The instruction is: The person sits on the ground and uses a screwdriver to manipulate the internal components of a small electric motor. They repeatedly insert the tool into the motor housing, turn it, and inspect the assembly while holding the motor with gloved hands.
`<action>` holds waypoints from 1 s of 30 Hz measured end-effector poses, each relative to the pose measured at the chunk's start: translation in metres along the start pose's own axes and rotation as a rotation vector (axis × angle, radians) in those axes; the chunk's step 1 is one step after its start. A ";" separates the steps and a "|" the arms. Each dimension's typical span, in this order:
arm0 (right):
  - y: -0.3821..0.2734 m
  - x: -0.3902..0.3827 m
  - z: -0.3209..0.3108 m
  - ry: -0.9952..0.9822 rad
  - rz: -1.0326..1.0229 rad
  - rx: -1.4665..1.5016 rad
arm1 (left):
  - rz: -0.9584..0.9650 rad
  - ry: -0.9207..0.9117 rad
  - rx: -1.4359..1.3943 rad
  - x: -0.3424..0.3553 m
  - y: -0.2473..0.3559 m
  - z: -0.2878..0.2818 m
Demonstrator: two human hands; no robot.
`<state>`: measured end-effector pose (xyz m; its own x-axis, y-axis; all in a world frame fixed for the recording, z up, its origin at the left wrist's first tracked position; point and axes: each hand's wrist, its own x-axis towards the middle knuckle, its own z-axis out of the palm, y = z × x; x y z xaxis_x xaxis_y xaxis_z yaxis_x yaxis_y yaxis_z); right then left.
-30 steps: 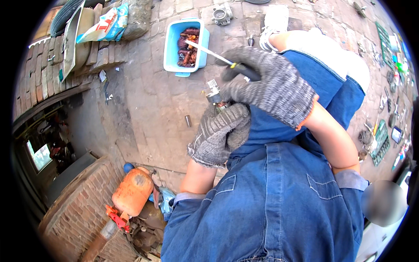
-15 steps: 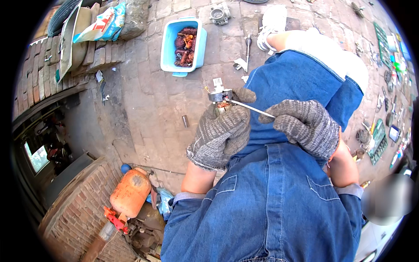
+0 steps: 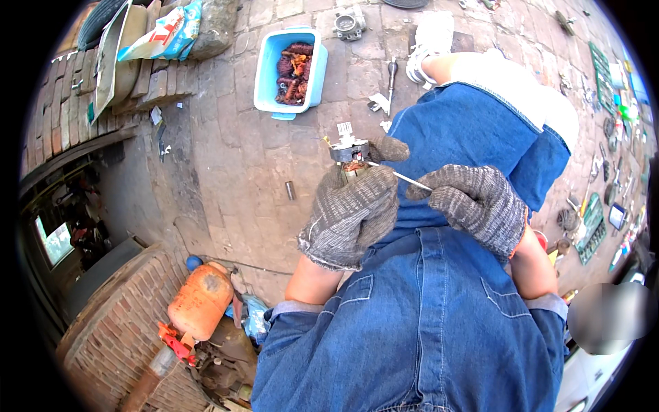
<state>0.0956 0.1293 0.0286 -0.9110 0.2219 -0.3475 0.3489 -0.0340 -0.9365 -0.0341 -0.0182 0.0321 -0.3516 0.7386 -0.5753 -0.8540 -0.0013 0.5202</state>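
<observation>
My left hand, in a grey knit glove, grips a small electric motor part with a white gear-like top, a dark collar and copper windings showing, held upright over my lap. My right hand, also gloved, is closed on a screwdriver whose handle is hidden in the fingers. Its thin metal shaft slants up-left to the lower edge of the motor part; I cannot tell if the tip touches it.
A blue tub holds reddish coils. Nearby lie a metal housing, a ratchet-like tool and a metal cylinder. Tool trays line the right. An orange tank stands by low brickwork at lower left.
Since a second ago my right hand has moved down and right, bringing the screwdriver shaft to the motor part. Over the last half second the shaft tip has shifted slightly lower on it.
</observation>
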 end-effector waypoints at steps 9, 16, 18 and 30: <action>0.009 -0.007 -0.024 0.034 0.265 0.487 | -0.185 -0.221 -0.024 0.046 0.000 0.024; 0.035 0.005 0.000 -0.256 0.613 1.125 | -0.129 -0.091 -0.052 0.012 0.000 0.012; 0.031 0.006 0.002 -0.200 0.476 0.969 | -0.147 0.052 -0.030 0.016 0.000 0.020; 0.009 0.002 0.003 0.227 -0.141 -0.371 | -0.057 -0.148 0.070 0.027 -0.012 -0.007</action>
<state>0.0961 0.1268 0.0189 -0.8985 0.4088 -0.1597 0.3176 0.3545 -0.8795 -0.0357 -0.0035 0.0057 -0.2391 0.8273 -0.5083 -0.8403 0.0860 0.5352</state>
